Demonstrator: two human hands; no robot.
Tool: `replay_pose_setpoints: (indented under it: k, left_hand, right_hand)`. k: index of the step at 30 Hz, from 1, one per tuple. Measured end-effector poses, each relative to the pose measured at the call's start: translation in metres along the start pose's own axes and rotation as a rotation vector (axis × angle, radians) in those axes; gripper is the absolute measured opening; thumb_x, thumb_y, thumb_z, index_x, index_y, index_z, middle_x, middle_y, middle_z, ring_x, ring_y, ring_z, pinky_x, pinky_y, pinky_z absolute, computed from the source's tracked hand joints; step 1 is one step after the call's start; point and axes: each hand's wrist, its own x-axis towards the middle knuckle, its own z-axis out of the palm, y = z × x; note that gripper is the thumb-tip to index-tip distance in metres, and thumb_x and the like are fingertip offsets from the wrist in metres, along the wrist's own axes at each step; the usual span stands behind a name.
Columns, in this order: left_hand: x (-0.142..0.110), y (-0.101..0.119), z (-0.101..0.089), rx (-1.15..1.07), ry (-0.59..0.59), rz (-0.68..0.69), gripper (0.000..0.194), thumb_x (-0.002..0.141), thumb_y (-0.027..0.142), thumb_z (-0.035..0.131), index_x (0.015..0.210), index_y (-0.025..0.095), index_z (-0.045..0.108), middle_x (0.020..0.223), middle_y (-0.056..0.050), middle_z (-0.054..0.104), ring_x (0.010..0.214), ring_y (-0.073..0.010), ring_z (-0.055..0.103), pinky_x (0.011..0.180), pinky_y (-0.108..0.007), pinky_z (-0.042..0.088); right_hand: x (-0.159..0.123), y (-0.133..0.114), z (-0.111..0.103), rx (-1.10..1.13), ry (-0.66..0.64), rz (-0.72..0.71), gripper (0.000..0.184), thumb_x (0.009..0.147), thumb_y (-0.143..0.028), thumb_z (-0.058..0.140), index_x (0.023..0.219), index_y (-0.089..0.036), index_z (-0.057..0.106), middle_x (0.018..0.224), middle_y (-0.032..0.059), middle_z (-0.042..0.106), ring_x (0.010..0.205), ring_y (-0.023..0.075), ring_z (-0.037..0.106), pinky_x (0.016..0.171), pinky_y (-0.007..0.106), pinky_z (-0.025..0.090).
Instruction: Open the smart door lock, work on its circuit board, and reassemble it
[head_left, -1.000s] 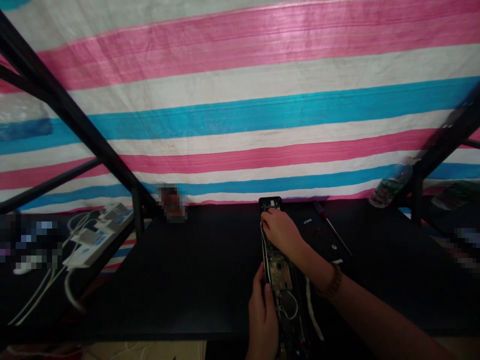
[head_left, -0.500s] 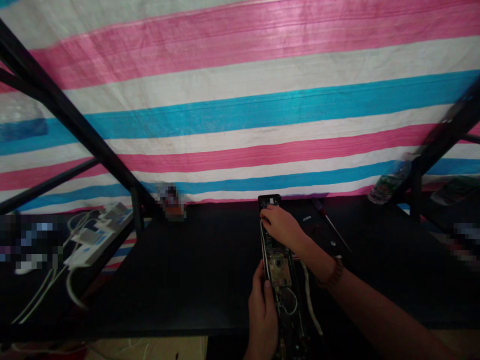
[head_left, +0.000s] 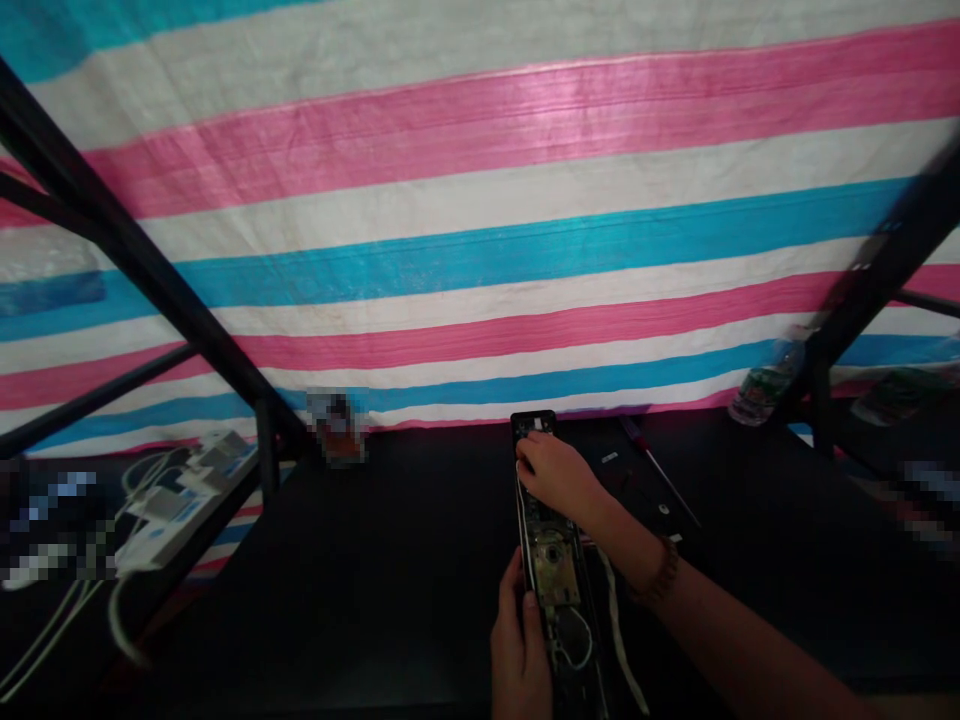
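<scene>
A long, narrow black electronic device [head_left: 556,572] lies with its inside bare, showing circuit boards and a brass-coloured metal plate. My left hand [head_left: 517,640] is closed around its left edge near the lower end, thumb on top. Over the upper part, my right hand [head_left: 555,475] has its fingers pinched together against the board. A thin white wire [head_left: 523,515] runs along the device's left side up to those fingertips; whether they grip it is hidden. Lower down, another white wire [head_left: 589,645] makes a loop.
Right of the device lie a screwdriver [head_left: 671,485], small loose parts [head_left: 610,457] and a pale flat cable [head_left: 619,630]. A plastic bottle [head_left: 761,385] leans by the right frame post. At left is a white power strip [head_left: 176,515] with cords. Striped sheeting [head_left: 480,260] hangs behind the black table [head_left: 360,570].
The view has tilted up, so everything sits lower in the picture. Both hands stay at the same places on the device, the right one still pinching at its upper part.
</scene>
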Motion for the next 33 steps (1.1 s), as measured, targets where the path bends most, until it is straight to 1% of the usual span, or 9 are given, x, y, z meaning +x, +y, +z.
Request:
replay_pose_setpoints:
  k: [4, 7, 12, 15, 19, 25, 30, 33]
  left_hand:
    - [-0.001, 0.001, -0.001, 0.018, -0.043, -0.012, 0.053, 0.102, 0.046, 0.04, 0.146, 0.017, 0.051, 0.146, -0.013, 0.059, 0.138, -0.0248, 0.052, 0.117, -0.039, 0.04]
    - [-0.002, 0.0, -0.001, 0.023, -0.046, -0.028, 0.054, 0.103, 0.046, 0.038, 0.147, 0.016, 0.048, 0.149, -0.014, 0.056, 0.14, -0.0244, 0.051, 0.119, -0.039, 0.037]
    - [-0.003, 0.0, -0.001, 0.006, -0.065, -0.027, 0.054, 0.103, 0.047, 0.038, 0.147, 0.016, 0.048, 0.149, -0.014, 0.056, 0.14, -0.0248, 0.05, 0.118, -0.039, 0.038]
    - [-0.002, 0.0, 0.0, 0.01, -0.053, -0.021, 0.054, 0.103, 0.047, 0.039, 0.146, 0.017, 0.05, 0.149, -0.013, 0.056, 0.14, -0.0253, 0.05, 0.118, -0.039, 0.039]
    - [-0.002, -0.001, 0.0, 0.008, -0.044, -0.019, 0.054, 0.102, 0.048, 0.04, 0.146, 0.017, 0.05, 0.147, -0.013, 0.058, 0.14, -0.0258, 0.051, 0.117, -0.04, 0.04]
    - [-0.003, 0.0, -0.001, 0.023, -0.083, -0.025, 0.054, 0.103, 0.047, 0.037, 0.147, 0.016, 0.048, 0.149, -0.014, 0.056, 0.141, -0.0249, 0.049, 0.118, -0.041, 0.038]
    - [-0.002, 0.001, 0.0, 0.028, -0.06, -0.023, 0.055, 0.102, 0.049, 0.04, 0.144, 0.016, 0.052, 0.147, -0.014, 0.057, 0.14, -0.0265, 0.05, 0.117, -0.042, 0.04]
    - [-0.002, 0.001, 0.001, 0.027, -0.05, -0.015, 0.054, 0.101, 0.049, 0.041, 0.143, 0.017, 0.054, 0.145, -0.014, 0.059, 0.138, -0.0268, 0.052, 0.117, -0.043, 0.04]
  right_hand:
    - [0.002, -0.001, -0.002, -0.036, -0.055, 0.006, 0.014, 0.094, -0.019, 0.056, 0.094, -0.018, 0.069, 0.101, 0.0081, 0.07, 0.09, 0.0198, 0.067, 0.076, 0.028, 0.045]
    - [0.002, 0.0, -0.003, -0.038, -0.065, -0.005, 0.014, 0.095, -0.019, 0.056, 0.094, -0.018, 0.07, 0.101, 0.0079, 0.069, 0.092, 0.0195, 0.066, 0.077, 0.027, 0.045]
    - [-0.001, 0.001, -0.007, -0.003, -0.115, -0.004, 0.016, 0.096, -0.018, 0.054, 0.092, -0.018, 0.07, 0.1, 0.007, 0.069, 0.093, 0.0179, 0.065, 0.078, 0.025, 0.044]
    - [-0.001, -0.001, -0.009, 0.011, -0.115, 0.015, 0.018, 0.097, -0.018, 0.052, 0.094, -0.018, 0.07, 0.102, 0.0076, 0.07, 0.093, 0.0179, 0.066, 0.079, 0.025, 0.044]
    - [0.0, -0.005, -0.011, -0.006, -0.128, 0.069, 0.021, 0.098, -0.018, 0.05, 0.095, -0.018, 0.071, 0.103, 0.0084, 0.071, 0.091, 0.0187, 0.067, 0.077, 0.026, 0.045]
    - [-0.001, -0.016, -0.013, -0.103, -0.149, 0.114, 0.02, 0.096, -0.015, 0.051, 0.099, -0.016, 0.071, 0.104, 0.0123, 0.071, 0.094, 0.0218, 0.068, 0.079, 0.028, 0.048]
    - [-0.002, -0.021, -0.01, -0.171, -0.119, 0.079, 0.021, 0.094, -0.011, 0.053, 0.107, -0.014, 0.069, 0.109, 0.0155, 0.069, 0.103, 0.0248, 0.067, 0.087, 0.031, 0.049]
    - [-0.003, -0.018, -0.009, -0.167, -0.108, 0.066, 0.02, 0.094, -0.012, 0.052, 0.105, -0.014, 0.069, 0.108, 0.0142, 0.07, 0.102, 0.0251, 0.067, 0.086, 0.032, 0.049]
